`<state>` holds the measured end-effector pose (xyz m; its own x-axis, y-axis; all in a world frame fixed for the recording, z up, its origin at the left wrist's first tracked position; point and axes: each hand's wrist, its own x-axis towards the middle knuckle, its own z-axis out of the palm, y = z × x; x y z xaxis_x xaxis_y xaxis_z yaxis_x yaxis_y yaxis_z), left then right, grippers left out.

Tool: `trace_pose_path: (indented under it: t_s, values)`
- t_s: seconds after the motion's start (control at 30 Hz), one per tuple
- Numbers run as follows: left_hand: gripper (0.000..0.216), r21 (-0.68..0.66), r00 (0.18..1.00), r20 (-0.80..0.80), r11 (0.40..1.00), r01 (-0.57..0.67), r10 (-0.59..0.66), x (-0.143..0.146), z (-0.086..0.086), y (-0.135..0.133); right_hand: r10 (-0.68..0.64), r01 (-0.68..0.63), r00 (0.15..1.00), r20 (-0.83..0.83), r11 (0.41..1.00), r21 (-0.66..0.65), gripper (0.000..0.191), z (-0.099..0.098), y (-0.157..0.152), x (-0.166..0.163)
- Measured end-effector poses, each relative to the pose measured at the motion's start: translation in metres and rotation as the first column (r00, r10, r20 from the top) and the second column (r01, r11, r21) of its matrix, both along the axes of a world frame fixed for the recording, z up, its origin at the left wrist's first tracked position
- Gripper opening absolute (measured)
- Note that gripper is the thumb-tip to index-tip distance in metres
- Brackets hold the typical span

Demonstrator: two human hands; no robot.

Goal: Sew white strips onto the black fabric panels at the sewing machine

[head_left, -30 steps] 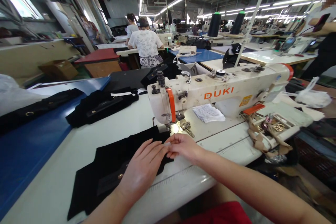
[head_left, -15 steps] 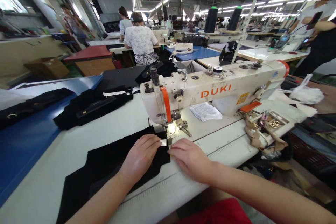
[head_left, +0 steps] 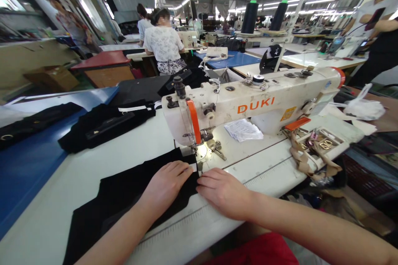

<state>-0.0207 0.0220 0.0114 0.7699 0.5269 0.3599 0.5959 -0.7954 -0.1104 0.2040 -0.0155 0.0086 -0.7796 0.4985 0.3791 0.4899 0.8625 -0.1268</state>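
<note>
A black fabric piece [head_left: 124, 192] lies on the white sewing table [head_left: 77, 174], its right end under the presser foot [head_left: 199, 149] of a cream DUKI sewing machine [head_left: 248, 105]. My left hand [head_left: 166, 184] lies flat on the fabric, fingers stretched toward the needle. My right hand [head_left: 222, 190] rests beside it at the fabric's right edge, fingers extended and pressed on the cloth and table. The small white label seen earlier is hidden between my fingertips.
Folded black garments [head_left: 102, 124] lie behind on the table and on a blue surface [head_left: 27, 161]. A folded paper [head_left: 242, 129] sits under the machine arm. A tray of metal buckles and tan straps [head_left: 317, 149] stands right. Other people work at tables behind.
Both hands slid the fabric's end up toward the presser foot. My right hand went from a pinch at the label to lying flat; the white label is now covered.
</note>
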Motion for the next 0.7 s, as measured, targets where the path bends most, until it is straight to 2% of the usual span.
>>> trace_pose_path:
  t_s: [0.3, 0.7]
  values:
    - [0.030, 0.107, 0.999, -0.045, 0.994, 0.014, -0.009, 0.0077, 0.0033, -0.0062, 0.001, -0.001, 1.000, -0.018, 0.999, 0.032, 0.017, -0.0033, 0.0023, -0.0004]
    - [0.031, 0.104, 0.999, -0.025, 0.994, 0.024, -0.022, 0.0090, 0.0029, -0.0059, -0.005, 0.008, 0.997, -0.079, 0.999, 0.035, 0.020, -0.0078, 0.0019, 0.0001]
